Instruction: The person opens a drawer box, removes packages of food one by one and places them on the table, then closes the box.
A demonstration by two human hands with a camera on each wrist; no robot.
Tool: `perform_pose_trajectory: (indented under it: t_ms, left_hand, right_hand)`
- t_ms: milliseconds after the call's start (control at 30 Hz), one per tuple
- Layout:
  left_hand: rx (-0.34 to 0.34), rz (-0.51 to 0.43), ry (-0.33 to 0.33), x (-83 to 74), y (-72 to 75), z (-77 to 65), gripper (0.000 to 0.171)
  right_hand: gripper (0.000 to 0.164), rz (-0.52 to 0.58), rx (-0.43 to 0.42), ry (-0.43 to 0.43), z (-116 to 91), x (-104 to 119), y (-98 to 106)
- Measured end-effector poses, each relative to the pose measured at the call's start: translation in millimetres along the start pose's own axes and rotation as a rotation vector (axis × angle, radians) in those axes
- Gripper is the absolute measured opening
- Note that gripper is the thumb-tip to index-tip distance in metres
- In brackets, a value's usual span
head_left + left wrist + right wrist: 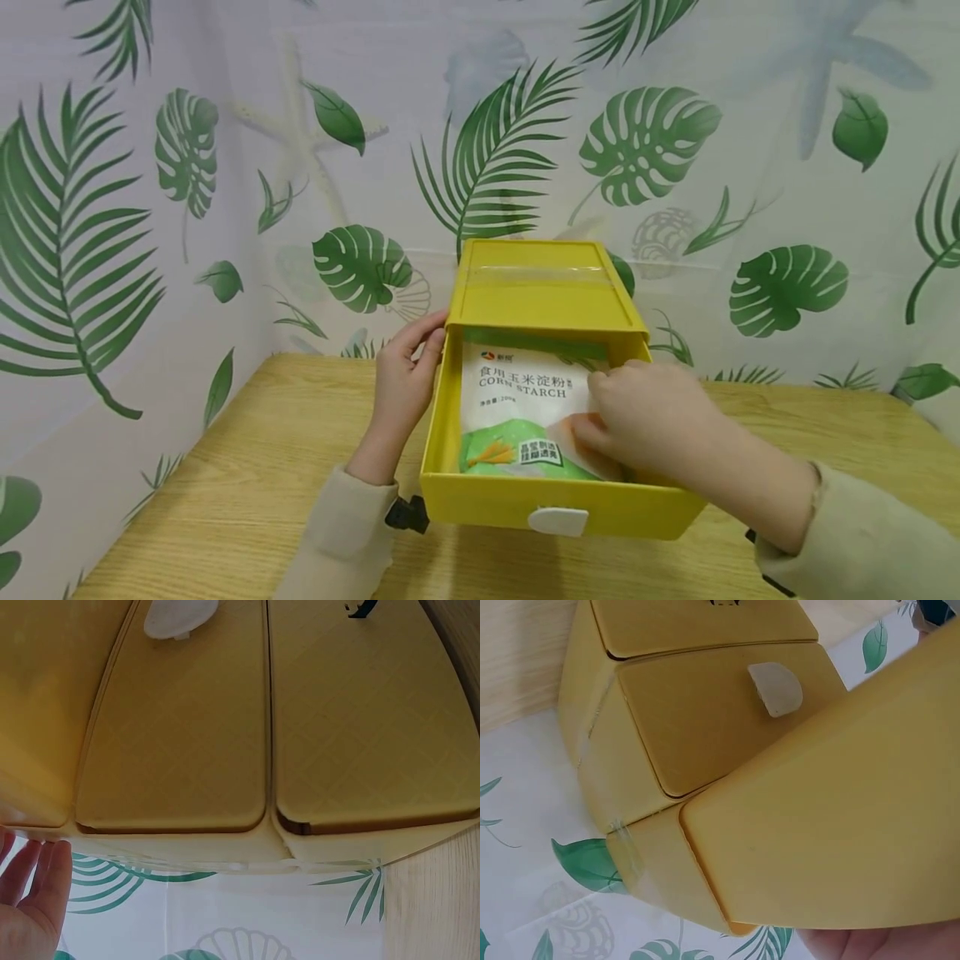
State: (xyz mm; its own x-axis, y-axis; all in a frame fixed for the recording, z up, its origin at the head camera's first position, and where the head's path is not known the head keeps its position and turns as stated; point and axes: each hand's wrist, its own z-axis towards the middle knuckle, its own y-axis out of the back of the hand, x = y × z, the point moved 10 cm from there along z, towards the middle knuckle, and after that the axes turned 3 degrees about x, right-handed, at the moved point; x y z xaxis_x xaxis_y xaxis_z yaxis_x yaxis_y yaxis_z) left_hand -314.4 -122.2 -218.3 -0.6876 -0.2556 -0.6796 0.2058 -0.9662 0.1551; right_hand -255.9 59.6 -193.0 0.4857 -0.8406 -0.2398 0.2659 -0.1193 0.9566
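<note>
A yellow drawer cabinet [547, 292] stands on the table with its top drawer [480, 500] pulled out. Inside that drawer lies a white and green bag of corn starch [517, 417]. My right hand [652, 417] reaches over the drawer's right wall and grips the bag's right side with curled fingers; some fingertips are hidden. My left hand [405, 367] touches the cabinet's left side near its front edge, its fingers fairly straight in the left wrist view. In the right wrist view, the drawer's side [840, 810] hides most of my right hand [877, 946].
White tab handles mark the top drawer [558, 522] and a lower drawer [778, 690]. Clear tape [536, 275] crosses the cabinet's top. A wooden table [247, 483] lies beneath, and a leaf-printed cloth [285, 167] hangs behind and at the sides.
</note>
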Motion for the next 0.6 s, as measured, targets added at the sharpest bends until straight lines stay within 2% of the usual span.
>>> perform_pose_trajectory:
  t_ms: [167, 600]
  left_hand:
    - [0.005, -0.005, 0.001, 0.6, -1.4, -1.0, 0.025]
    - [0.002, 0.013, -0.004, -0.9, -1.0, -0.3, 0.025]
  right_hand:
    - [0.032, 0.018, 0.034, 0.021, -1.0, 3.0, -6.3]
    - [0.032, 0.082, 0.054, 0.044, 0.3, 6.4, -11.5]
